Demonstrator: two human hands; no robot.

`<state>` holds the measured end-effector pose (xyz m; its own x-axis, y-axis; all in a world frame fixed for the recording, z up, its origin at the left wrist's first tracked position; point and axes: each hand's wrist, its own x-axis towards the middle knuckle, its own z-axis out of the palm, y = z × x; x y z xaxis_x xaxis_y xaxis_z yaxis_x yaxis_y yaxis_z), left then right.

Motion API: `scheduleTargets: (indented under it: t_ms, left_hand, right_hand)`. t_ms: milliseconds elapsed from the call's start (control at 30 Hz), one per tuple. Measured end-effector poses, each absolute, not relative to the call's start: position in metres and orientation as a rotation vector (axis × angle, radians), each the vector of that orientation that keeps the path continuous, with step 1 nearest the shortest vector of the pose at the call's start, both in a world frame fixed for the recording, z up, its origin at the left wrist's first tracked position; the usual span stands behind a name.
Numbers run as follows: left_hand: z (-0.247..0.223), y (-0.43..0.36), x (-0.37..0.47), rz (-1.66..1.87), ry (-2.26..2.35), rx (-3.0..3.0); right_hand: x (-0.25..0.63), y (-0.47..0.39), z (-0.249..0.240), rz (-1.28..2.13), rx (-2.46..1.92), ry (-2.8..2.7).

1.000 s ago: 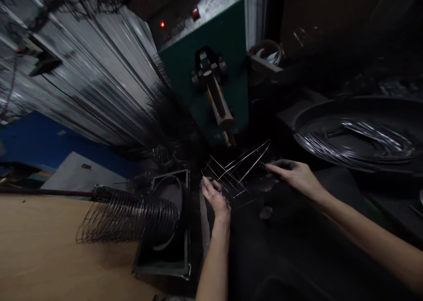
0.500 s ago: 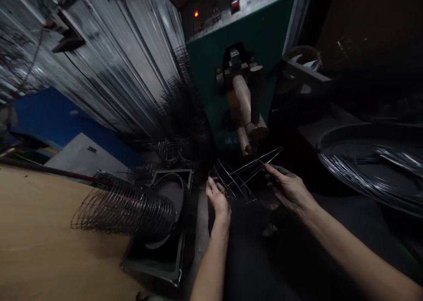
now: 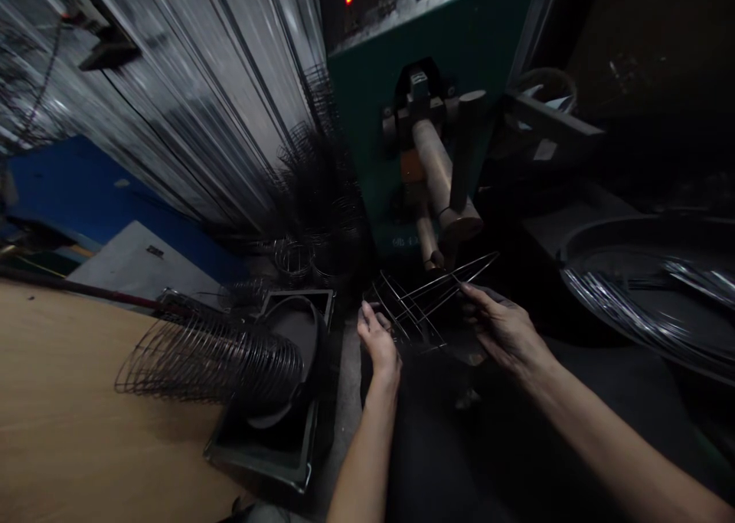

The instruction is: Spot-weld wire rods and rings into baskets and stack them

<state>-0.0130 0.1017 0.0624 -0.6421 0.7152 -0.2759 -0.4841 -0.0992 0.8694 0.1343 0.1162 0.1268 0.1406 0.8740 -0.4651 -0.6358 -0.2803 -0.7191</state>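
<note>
Between my two hands, low in front of a green spot-welding machine, is a wire frame of thin metal rods and rings. My left hand is closed on its left side, with the fingertips partly dark. My right hand pinches the right side between thumb and fingers. Just above the frame, the machine's thick cylindrical electrode arm points down toward me, with a thinner arm beside it. The frame's lower part is lost in shadow.
A stack of wire rings lies across a round dark pan on a metal-framed stand at left. To the right, a large round tray holds shiny wire rings. A wooden board covers the lower left; more wire pieces pile behind.
The view has shifted slightly, so the machine's arms appear a little farther right. Both hands keep hold of the wire frame, almost unmoved.
</note>
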Motion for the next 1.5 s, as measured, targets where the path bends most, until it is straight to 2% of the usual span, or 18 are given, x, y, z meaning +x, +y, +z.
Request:
scheduleTargets:
  t_ms: [600,1000,1100,1167,1267,1367,1433,1500]
  left_hand:
    - [0.098,0.091,-0.017,1.733,1.322,0.272]
    - [0.099,0.116,-0.026,1.812,1.359,0.270]
    - [0.102,0.117,-0.026,1.796,1.378,0.274]
    - [0.103,0.115,-0.025,1.805,1.367,0.289]
    - [0.096,0.095,-0.018,1.849,1.362,0.354]
    - [0.075,0.055,-0.003,1.838,1.460,0.527]
    - [0.056,0.026,0.006,1.740,1.515,0.817]
    - [0.039,0.003,0.009,1.587,1.455,1.221]
  right_hand:
    - [0.130,0.122,0.131,1.491,-1.134,-0.344]
    - [0.152,0.101,0.128,1.497,-1.150,-0.340]
    - [0.146,0.086,0.138,1.478,-1.192,-0.546]
    - [0.141,0.072,0.147,1.414,-1.228,-0.883]
    - [0.137,0.058,0.161,1.062,-1.182,-1.499]
    - [0.139,0.066,0.166,0.703,-1.135,-1.880]
    - [0.145,0.081,0.162,0.679,-1.238,-2.035]
    - [0.153,0.095,0.152,0.814,-1.387,-2.084]
